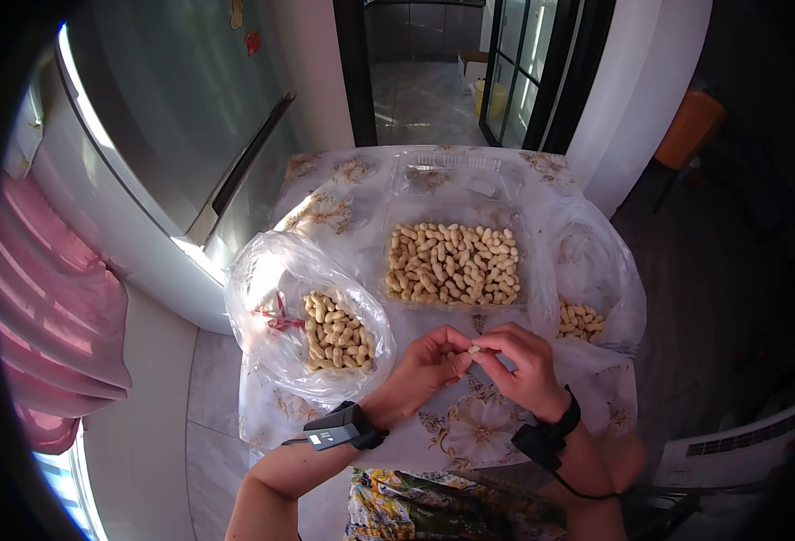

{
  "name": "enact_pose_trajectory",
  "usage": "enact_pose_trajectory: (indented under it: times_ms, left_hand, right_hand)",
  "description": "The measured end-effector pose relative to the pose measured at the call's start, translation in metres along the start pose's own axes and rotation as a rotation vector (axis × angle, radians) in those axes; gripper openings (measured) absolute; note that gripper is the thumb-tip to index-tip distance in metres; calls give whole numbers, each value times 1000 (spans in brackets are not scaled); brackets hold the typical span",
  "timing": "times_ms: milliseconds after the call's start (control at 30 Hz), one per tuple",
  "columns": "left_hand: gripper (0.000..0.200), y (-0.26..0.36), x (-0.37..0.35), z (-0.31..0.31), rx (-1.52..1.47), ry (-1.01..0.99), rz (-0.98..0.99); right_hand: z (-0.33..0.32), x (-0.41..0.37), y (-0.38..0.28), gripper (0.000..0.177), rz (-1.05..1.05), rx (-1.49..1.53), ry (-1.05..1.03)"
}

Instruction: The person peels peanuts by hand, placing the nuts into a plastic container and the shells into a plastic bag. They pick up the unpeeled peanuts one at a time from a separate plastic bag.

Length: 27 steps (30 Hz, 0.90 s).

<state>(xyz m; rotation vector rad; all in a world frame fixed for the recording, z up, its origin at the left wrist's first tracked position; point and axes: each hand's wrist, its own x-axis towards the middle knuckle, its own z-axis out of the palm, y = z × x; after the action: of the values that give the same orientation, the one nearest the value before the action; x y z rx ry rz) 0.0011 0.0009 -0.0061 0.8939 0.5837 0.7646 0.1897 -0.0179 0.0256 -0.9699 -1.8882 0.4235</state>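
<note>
Close to the near side of the table, my left hand [429, 365] and my right hand [522, 365] meet fingertip to fingertip. Pinched between their thumbs and forefingers is a peanut [475, 349], only its pale end showing. Just beyond them lies a clear plastic container [525, 270] full of unshelled peanuts [451, 263], its transparent lid [456, 171] folded back. To the left, a clear plastic bag [257, 270] with a red tie holds more peanuts [336, 335]. Another plastic bag [600, 257] on the right has a smaller heap of peanuts [579, 320].
The table has a flower-patterned cloth [483, 433]. A fridge [172, 108] with a long handle borders its left side, and a pink curtain [55, 307] hangs further left. Behind the table is a doorway with a glass door [514, 72]. An orange chair [690, 128] stands back right.
</note>
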Motion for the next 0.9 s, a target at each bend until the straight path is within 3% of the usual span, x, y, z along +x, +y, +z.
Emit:
enact_pose_trajectory:
  times_ms: [200,300,400,467,567,667,800,900]
  left_hand:
    - [13,2,0,2,22,18,-13]
    - [14,2,-1,1,18,27,-30]
    - [13,4,0,-1,-8,38,-44]
    - [10,3,0,-1,-42,63,-61]
    - [9,0,2,-4,-98,61,-71]
    - [14,-3,2,-5,-144,35,-48]
    - [24,-8,6,-3,-265,46,-16]
    - [37,-10,9,-5,-369,1,-18]
  right_hand:
    - [0,-3,0,15,-2,38,-9]
    - [-7,-2,-8,19,8,48,114]
    - [-33,0,-14,24,-206,-340,332]
    - [-51,-3,-18,20,-17,-350,505]
    - [-82,-5,-4,18,164,-397,549]
    - [-98,-13,2,17,212,-602,408]
    - [-84,-16,-6,17,190,-613,448]
    - [-47,-1,-22,15,61,-383,207]
